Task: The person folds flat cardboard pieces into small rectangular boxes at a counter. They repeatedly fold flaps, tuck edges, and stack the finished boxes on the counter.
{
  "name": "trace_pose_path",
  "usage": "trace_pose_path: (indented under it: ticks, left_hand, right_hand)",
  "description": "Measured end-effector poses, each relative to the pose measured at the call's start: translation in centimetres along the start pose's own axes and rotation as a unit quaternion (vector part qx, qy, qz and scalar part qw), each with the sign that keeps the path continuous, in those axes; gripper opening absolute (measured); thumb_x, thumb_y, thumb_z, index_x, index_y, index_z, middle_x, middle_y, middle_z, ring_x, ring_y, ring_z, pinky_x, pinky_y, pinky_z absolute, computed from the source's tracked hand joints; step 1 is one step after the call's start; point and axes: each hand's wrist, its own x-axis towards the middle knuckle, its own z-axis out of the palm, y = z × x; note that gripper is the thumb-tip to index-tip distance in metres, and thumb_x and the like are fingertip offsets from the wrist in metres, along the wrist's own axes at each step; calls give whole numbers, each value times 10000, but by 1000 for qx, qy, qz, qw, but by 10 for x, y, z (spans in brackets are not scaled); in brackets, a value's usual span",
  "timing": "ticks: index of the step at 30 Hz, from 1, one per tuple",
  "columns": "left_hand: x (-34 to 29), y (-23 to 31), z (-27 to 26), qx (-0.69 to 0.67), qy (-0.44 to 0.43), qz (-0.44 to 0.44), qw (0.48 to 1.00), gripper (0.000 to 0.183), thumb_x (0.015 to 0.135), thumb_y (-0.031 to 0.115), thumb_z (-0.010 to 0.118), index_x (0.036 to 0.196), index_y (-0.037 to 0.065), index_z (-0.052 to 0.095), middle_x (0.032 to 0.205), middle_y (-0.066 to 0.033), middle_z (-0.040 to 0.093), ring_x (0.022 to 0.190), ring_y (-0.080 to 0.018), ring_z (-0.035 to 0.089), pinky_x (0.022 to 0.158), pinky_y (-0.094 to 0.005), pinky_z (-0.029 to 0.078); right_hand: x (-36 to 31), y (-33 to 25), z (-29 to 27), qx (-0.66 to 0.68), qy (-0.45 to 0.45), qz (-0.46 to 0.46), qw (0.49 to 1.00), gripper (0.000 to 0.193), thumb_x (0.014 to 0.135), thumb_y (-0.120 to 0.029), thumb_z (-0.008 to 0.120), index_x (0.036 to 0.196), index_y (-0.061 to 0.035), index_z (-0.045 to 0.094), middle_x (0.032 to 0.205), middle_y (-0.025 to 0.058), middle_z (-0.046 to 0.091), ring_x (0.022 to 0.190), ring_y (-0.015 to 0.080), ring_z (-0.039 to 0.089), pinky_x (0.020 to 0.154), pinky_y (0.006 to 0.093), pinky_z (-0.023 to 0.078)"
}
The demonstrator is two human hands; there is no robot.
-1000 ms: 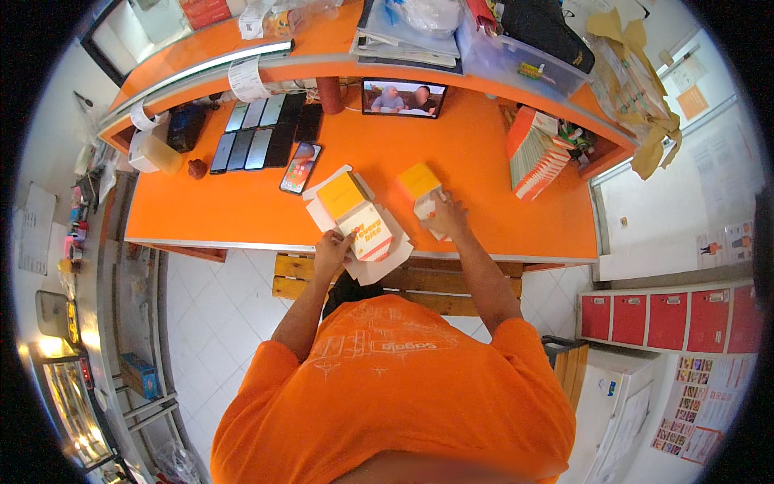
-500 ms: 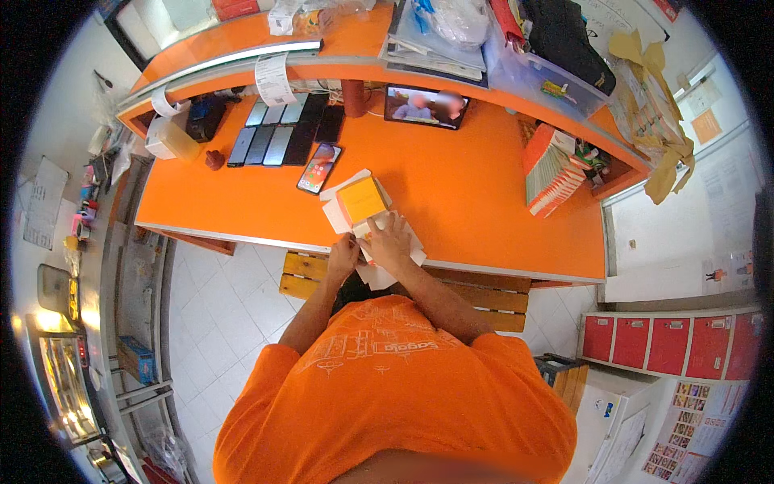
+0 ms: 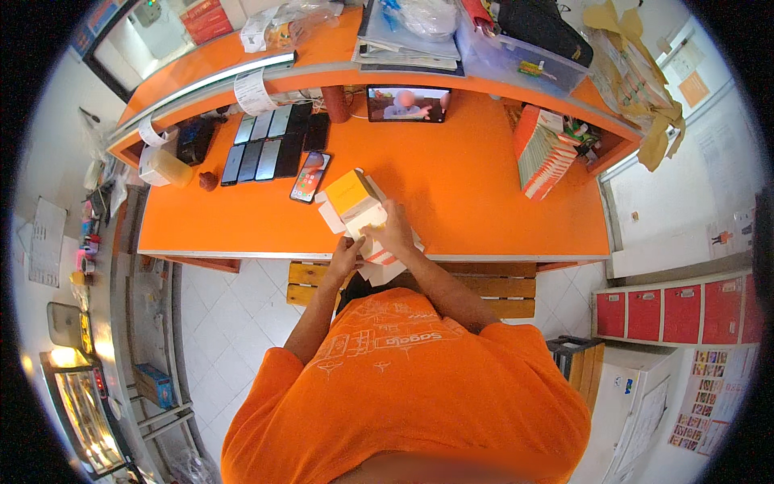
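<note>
A partly folded cardboard box (image 3: 348,194), yellow on its far panel with white flaps spread around it, lies at the near edge of the orange table. My left hand (image 3: 346,256) is closed, pinching the near-left edge of the box's cardboard. On the other side, my right hand (image 3: 393,234) has its fingers bent around the right side of the white panel. Part of the cardboard is covered by both hands. Just beyond the box to the left lies a smartphone (image 3: 310,177) with its screen lit.
Several phones (image 3: 266,160) lie in rows at the back left. A tablet (image 3: 409,105) playing video leans under the orange shelf. Flat folded cartons (image 3: 542,157) stand upright at the right. A wooden slatted bench (image 3: 492,289) is below the table edge.
The box's yellow panel now stands raised with a side wall showing, where it looked flatter before. My right hand has gone from spread over the cardboard to curled around it.
</note>
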Motion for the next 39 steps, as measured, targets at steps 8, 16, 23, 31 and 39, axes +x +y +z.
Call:
trace_pose_path:
  ticks: [8,16,23,31,39]
  left_hand:
    - [-53,45,19,-59,-94,178,978,487,951,197,721,1308,-42,491,1199,-135,661,1036,-197,675,868,-365,567]
    - [-66,43,18,-261,-123,232,929,582,933,302,731,1377,39,463,1416,-149,549,1259,-259,573,1021,-447,501]
    - [-82,75,-33,-367,-149,145,907,699,905,367,732,1468,152,378,1425,-110,523,1342,-332,509,1044,-605,467]
    - [-100,94,8,-127,-71,393,908,925,777,-84,781,1532,76,271,1412,-112,515,1311,-223,527,1095,-391,458]
    - [-109,108,-14,-111,-80,371,919,903,768,38,813,1515,48,305,1382,-123,515,1275,-232,542,1084,-374,460]
  right_hand:
    - [-32,-18,-27,178,107,-68,976,528,861,-231,804,1187,34,484,1124,200,554,1056,302,591,887,411,480]
    - [-44,-39,-66,138,46,-31,989,336,939,-276,718,946,45,620,795,215,691,753,272,718,659,404,533]
    - [-49,-47,-93,35,-122,-60,990,501,926,-438,707,1006,49,626,812,255,676,773,398,696,686,472,526]
    - [-69,-32,-64,236,-60,20,970,381,915,-219,702,1168,46,597,1014,248,694,932,361,701,797,423,532]
    - [-76,-19,-79,237,-112,-86,961,398,918,-209,691,1197,53,584,1002,262,688,947,381,693,805,432,521]
